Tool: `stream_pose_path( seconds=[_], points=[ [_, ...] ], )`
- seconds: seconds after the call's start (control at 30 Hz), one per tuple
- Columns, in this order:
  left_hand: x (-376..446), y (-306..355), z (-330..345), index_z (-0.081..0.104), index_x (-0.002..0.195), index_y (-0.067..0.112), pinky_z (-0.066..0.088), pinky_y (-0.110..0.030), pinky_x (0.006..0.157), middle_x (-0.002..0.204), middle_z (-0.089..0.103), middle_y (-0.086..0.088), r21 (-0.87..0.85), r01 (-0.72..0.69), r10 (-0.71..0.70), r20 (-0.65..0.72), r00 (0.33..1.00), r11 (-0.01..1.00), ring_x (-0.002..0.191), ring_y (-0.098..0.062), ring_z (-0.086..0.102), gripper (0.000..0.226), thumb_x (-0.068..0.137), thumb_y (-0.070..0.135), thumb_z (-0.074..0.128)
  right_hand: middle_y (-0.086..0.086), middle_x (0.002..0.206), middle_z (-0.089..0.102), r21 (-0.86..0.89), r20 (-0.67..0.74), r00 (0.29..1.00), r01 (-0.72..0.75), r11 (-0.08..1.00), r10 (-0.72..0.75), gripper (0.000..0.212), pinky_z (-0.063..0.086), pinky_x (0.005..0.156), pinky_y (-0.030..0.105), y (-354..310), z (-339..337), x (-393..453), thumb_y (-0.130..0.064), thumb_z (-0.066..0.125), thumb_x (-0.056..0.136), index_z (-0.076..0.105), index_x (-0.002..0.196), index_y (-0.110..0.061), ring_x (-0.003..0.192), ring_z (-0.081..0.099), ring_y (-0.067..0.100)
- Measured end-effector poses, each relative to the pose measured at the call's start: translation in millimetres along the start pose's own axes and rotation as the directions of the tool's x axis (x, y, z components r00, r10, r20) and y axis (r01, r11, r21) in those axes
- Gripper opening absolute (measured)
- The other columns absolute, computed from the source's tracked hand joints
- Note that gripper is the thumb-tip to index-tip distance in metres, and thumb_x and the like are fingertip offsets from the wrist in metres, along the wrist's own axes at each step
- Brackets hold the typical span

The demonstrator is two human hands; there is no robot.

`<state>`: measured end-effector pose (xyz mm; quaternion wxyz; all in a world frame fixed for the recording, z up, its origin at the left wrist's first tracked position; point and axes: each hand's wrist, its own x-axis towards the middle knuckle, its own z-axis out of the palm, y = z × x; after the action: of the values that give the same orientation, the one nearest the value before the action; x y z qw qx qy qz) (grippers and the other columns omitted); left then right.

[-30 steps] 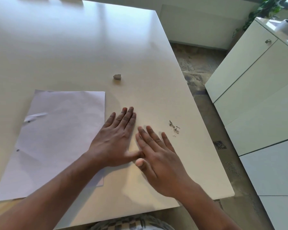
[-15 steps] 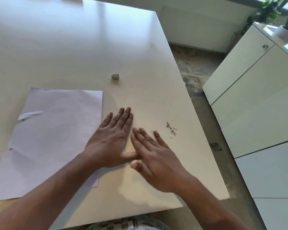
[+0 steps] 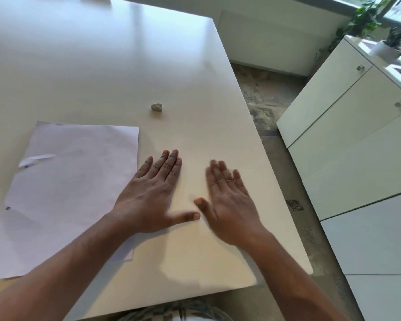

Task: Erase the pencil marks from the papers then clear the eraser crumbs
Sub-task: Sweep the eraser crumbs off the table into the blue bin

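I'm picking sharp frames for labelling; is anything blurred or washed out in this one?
Head view: the right hand is motion-blurred, fingertips smeared; the left hand and eraser are sharp; window glare streaks the far table; wide-angle distortion bends the table edges.

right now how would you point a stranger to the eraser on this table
Start at the big white table and find the sheet of paper lying on its near left part. Just beyond the paper's far right corner, apart from it, sits the eraser. It is a small grey-beige stub with one rounded end, the only loose solid thing on the bare tabletop.
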<state>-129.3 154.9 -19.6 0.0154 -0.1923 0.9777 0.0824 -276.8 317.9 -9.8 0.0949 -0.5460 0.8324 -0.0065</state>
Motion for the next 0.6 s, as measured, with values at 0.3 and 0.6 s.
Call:
stream_pose_path(
  seconds=[0.3, 0.6],
  points=[
    [0, 0, 0, -0.02, 0.164, 0.013, -0.007, -0.042, 0.131, 0.17, -0.031, -0.002, -0.003, 0.002, -0.002, 0.026, 1.0, 1.0, 0.156, -0.016, -0.03, 0.134, 0.072, 0.106, 0.008, -0.003, 0.176, 0.002, 0.073, -0.147, 0.989, 0.023, 0.997, -0.012, 0.094, 0.0, 0.132, 0.039, 28, -21, 0, -0.075, -0.006, 0.097, 0.009, 0.167, -0.015, 0.161, -0.007, 0.008],
    [1, -1, 0, -0.019, 0.164, 0.013, -0.005, -0.043, 0.131, 0.17, -0.031, -0.002, 0.001, 0.005, -0.005, 0.037, 0.999, 1.0, 0.156, -0.015, -0.029, 0.133, 0.073, 0.105, 0.007, -0.008, 0.175, -0.005, 0.032, 0.027, 0.974, 0.226, 0.974, -0.227, 0.092, 0.01, 0.131, 0.038, 81, -14, -4, -0.077, -0.003, 0.097, 0.007, 0.167, -0.019, 0.159, -0.008, 0.003]
  ],
)
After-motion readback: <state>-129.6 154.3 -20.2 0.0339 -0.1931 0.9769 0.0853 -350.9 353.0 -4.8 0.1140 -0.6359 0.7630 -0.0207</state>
